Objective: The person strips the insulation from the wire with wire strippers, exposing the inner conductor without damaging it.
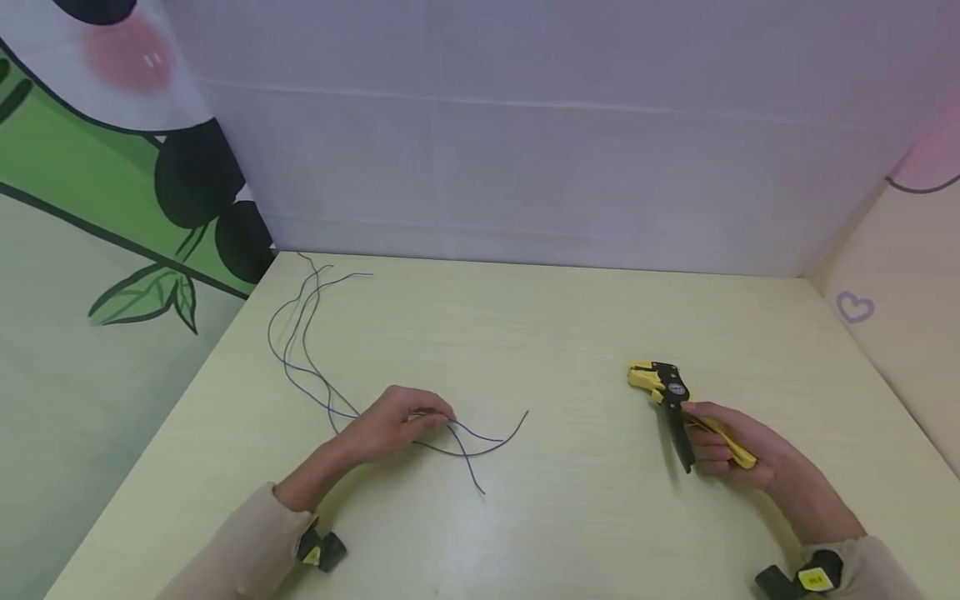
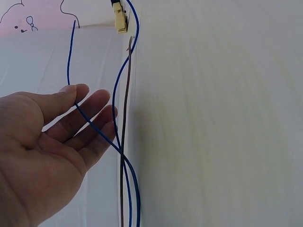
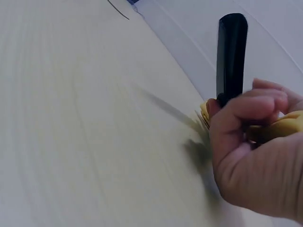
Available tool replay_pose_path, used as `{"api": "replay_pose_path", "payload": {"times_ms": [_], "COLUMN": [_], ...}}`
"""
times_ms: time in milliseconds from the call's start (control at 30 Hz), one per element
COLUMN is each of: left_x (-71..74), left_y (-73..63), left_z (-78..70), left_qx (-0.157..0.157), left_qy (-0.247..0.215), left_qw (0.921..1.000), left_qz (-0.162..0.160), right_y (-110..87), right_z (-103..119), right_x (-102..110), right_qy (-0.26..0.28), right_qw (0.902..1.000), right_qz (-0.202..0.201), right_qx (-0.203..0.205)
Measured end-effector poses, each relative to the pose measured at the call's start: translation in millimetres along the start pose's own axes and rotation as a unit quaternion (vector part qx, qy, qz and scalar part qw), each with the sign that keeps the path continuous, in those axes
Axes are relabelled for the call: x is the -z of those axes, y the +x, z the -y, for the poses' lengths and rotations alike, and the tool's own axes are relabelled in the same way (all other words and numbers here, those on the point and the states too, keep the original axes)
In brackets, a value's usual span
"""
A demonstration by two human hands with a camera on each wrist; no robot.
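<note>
My left hand (image 1: pixel 397 425) pinches a blue wire (image 2: pixel 71 52) between thumb and forefinger, its end pointing up past the fingertips in the left wrist view. Another blue wire (image 2: pixel 113 99) and a brown wire (image 2: pixel 125 104) run beside the fingers. In the head view the wires trail back to the table's far left corner. On the right, my right hand (image 1: pixel 750 450) grips a wire stripper (image 1: pixel 667 385) by its yellow handle (image 1: pixel 723 437). The stripper's black handle (image 3: pixel 232 56) stands apart from the yellow one. Its yellow and black head points away from me, above the table.
The pale wooden table (image 1: pixel 555 333) meets a light cloth backdrop (image 1: pixel 540 183) at its far edge. A printed panel (image 1: pixel 112 208) borders the left side, and a wall with a small heart (image 1: pixel 855 307) the right. Each wrist carries a small black camera (image 1: pixel 322 548).
</note>
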State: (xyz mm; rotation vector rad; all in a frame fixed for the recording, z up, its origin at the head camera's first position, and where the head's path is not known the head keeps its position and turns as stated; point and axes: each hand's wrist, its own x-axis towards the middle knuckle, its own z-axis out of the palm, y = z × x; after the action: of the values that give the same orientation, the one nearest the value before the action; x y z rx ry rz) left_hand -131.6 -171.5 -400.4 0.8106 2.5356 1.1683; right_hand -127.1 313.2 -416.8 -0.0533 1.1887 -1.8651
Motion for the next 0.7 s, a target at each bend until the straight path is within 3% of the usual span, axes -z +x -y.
{"api": "replay_pose_path", "payload": {"times_ms": [67,233,333,400,533,633,700], "left_x": [0.6,2.7,4.0,4.7,5.8,6.8,7.7], "left_y": [-0.9,-3.7,-5.7,-7.0,-8.1,-8.5,-9.6], "left_z": [-0.1,-1.3,-2.0,-2.3,-2.5,-2.4,-2.3], "left_qx": [-0.002,-0.004,-0.002,0.001,0.001,0.000,0.001], "left_qy": [0.000,-0.001,-0.005,-0.009,-0.024,-0.036,-0.043], "left_qw": [1.0000,0.9998,0.9998,0.9998,0.9996,0.9992,0.9989], "left_qz": [-0.006,-0.019,-0.018,-0.015,-0.014,-0.016,-0.019], "right_y": [0.1,-0.8,0.0,2.4,8.7,11.6,12.9], "right_z": [-1.9,-2.9,-4.8,-8.6,-18.7,-23.0,-23.6], "right_x": [-3.5,-15.6,-18.1,-18.5,-22.6,-30.1,-35.7], "right_qy": [0.036,0.072,0.131,0.182,0.265,0.298,0.309], "right_qw": [0.9993,0.9970,0.9909,0.9793,0.9452,0.9308,0.9291], "right_qz": [0.008,-0.027,0.024,0.086,0.186,0.202,0.190], "right_qx": [0.003,0.007,0.017,0.024,0.041,0.063,0.073]}}
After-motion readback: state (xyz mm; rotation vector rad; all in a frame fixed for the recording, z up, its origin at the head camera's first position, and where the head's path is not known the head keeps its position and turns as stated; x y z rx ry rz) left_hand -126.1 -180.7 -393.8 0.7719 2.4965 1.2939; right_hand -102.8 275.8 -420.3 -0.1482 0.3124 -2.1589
